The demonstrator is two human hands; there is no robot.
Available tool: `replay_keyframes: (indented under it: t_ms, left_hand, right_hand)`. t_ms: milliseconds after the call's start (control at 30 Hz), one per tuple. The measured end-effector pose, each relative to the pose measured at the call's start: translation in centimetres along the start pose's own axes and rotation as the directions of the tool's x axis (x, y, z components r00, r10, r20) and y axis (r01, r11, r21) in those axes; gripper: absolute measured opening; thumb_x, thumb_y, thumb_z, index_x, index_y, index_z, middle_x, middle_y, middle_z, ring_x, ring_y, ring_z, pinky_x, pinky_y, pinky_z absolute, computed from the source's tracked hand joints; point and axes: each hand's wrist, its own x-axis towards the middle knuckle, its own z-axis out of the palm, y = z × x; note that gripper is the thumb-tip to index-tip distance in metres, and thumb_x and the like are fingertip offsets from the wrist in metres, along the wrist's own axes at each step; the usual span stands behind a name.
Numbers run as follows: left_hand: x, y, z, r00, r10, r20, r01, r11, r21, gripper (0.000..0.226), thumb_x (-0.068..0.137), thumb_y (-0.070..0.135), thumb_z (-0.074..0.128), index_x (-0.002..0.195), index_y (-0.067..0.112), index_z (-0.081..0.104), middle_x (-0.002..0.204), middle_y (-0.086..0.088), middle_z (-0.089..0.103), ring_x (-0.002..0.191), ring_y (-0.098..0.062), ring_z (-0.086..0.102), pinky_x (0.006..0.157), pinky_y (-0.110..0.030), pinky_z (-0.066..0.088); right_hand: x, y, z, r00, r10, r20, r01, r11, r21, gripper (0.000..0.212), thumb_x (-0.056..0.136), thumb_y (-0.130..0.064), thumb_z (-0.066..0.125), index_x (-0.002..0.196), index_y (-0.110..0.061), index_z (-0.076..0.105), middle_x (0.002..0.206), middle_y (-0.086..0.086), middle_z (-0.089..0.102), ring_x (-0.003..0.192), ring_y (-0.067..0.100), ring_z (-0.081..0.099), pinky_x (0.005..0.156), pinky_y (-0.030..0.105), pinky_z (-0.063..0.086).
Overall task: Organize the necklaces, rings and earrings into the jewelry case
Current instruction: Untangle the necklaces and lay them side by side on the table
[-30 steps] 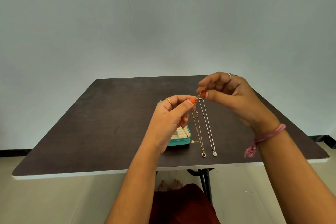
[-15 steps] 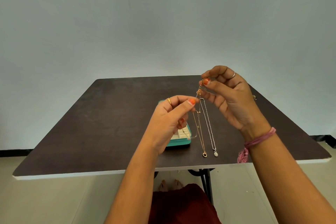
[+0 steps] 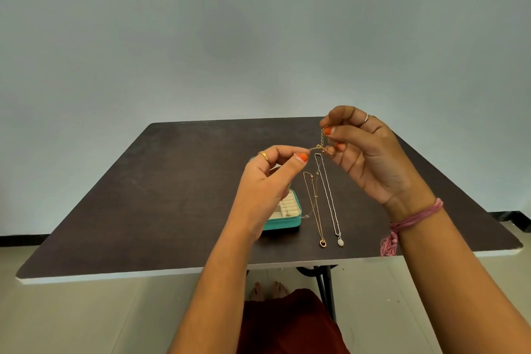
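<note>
Teal jewelry case (image 3: 283, 223) open | cream ring slots | contents unclear

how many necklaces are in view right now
3. A gold chain is pinched between the left hand and right hand; a gold necklace and a silver necklace lie on the table. The hands may hide more.

Left hand (image 3: 265, 181) and right hand (image 3: 370, 152) raised, fingertips pinching.
</note>
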Motion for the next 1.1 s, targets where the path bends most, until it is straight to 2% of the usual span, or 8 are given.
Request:
replay_keyframes:
  t_ms: [200,467,567,767,867,967,1033,1100]
  left_hand:
    - [-0.3,-0.1,0.3,0.994,0.011,0.109,-0.002,0.997,-0.077,0.008,0.087,0.011,0.065,0.094,0.014,0.066,0.074,0.007,0.063,0.055,-0.005,0.051,0.055,-0.018,0.046]
    - [-0.5,-0.4,0.3,0.994,-0.019,0.112,0.033,0.991,-0.127,0.012,0.086,0.011,0.066,0.097,0.016,0.069,0.075,0.007,0.065,0.055,-0.004,0.050,0.055,-0.018,0.045]
    - [-0.5,-0.4,0.0,0.996,-0.029,0.089,0.039,0.993,-0.108,0.010,0.089,0.017,0.064,0.094,0.019,0.072,0.080,-0.001,0.064,0.058,-0.004,0.048,0.056,-0.018,0.043]
    - [-0.4,0.1,-0.2,0.999,-0.047,0.020,0.049,0.992,-0.115,0.014,0.093,0.020,0.056,0.095,0.010,0.066,0.080,0.004,0.067,0.054,-0.002,0.044,0.051,-0.017,0.038]
    - [-0.6,0.6,0.1,0.996,-0.080,0.039,0.087,0.959,-0.269,0.013,0.096,0.014,0.049,0.088,0.013,0.059,0.091,-0.002,0.071,0.052,-0.006,0.044,0.048,-0.020,0.030]
    - [-0.5,0.9,0.2,0.992,-0.114,0.047,0.123,0.894,-0.431,0.015,0.096,0.012,0.046,0.084,0.013,0.055,0.102,-0.011,0.071,0.052,-0.008,0.044,0.045,-0.017,0.031]
    - [-0.5,1.0,0.1,0.992,-0.113,0.055,0.126,0.865,-0.486,0.014,0.096,0.012,0.047,0.084,0.012,0.055,0.097,-0.012,0.071,0.052,-0.008,0.045,0.045,-0.016,0.032]
    - [-0.5,1.0,0.0,0.992,-0.099,0.073,0.122,0.856,-0.502,0.013,0.094,0.013,0.048,0.086,0.009,0.056,0.088,-0.009,0.070,0.052,-0.007,0.045,0.043,-0.015,0.034]
  right_hand:
    - [0.1,0.1,0.5,0.999,0.004,-0.045,-0.013,0.982,-0.187,0.020,0.083,0.008,0.058,0.086,-0.012,0.064,0.082,0.000,0.069,0.051,0.004,0.052,0.053,0.018,0.050]
    - [0.0,-0.4,0.8,0.998,-0.057,-0.029,0.041,0.921,-0.387,0.016,0.083,0.003,0.063,0.086,-0.013,0.065,0.085,-0.001,0.072,0.052,0.006,0.059,0.044,0.017,0.047]
    - [0.0,-0.5,0.5,0.996,-0.084,-0.009,0.071,0.887,-0.456,0.014,0.082,-0.002,0.066,0.086,-0.015,0.065,0.090,-0.002,0.073,0.053,0.008,0.060,0.046,0.017,0.044]
    - [0.0,-0.5,0.1,0.991,-0.126,0.035,0.129,0.887,-0.444,0.013,0.077,-0.005,0.069,0.086,-0.013,0.065,0.089,-0.003,0.074,0.082,0.010,0.066,0.067,0.020,0.053]
    - [-0.1,-0.5,-0.1,0.989,-0.128,0.069,0.145,0.890,-0.433,0.012,0.074,-0.013,0.067,0.085,-0.014,0.065,0.090,-0.004,0.072,0.074,0.010,0.065,0.069,0.021,0.053]
    - [-0.1,-0.6,-0.2,0.987,-0.099,0.123,0.136,0.929,-0.346,0.009,0.078,-0.008,0.064,0.080,-0.016,0.065,0.089,-0.003,0.067,0.064,0.009,0.062,0.062,0.020,0.050]
    - [0.0,-0.6,-0.3,0.983,-0.095,0.155,0.141,0.937,-0.320,0.019,0.083,-0.003,0.063,0.078,-0.021,0.068,0.087,-0.001,0.064,0.064,0.009,0.060,0.059,0.020,0.047]
    - [0.0,-0.7,-0.4,0.981,-0.097,0.165,0.151,0.924,-0.351,0.018,0.081,-0.004,0.060,0.081,-0.020,0.067,0.085,-0.001,0.064,0.063,0.009,0.059,0.057,0.020,0.046]
